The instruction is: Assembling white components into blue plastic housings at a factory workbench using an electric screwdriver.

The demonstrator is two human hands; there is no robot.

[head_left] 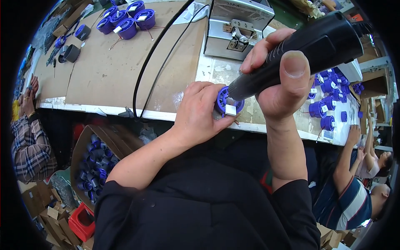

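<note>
In my right hand (287,79) is a black electric screwdriver (316,46), its fingers wrapped round the ribbed grip. The tool tilts down to the left, and its nose end meets a round purple plastic housing (222,100) with a white connector block (230,110) on its near side. My left hand (201,107) grips that housing from the left, close to the table's near edge. The screwdriver hides part of the housing's top and any bit or screw there.
A metal machine (237,31) stands just beyond the housing. Similar purple parts sit in groups at far left (126,28) and right (329,89). A black cable (143,71) arches over the cardboard-covered table (108,62). A box of parts (79,146) stands below left; other people work at both sides.
</note>
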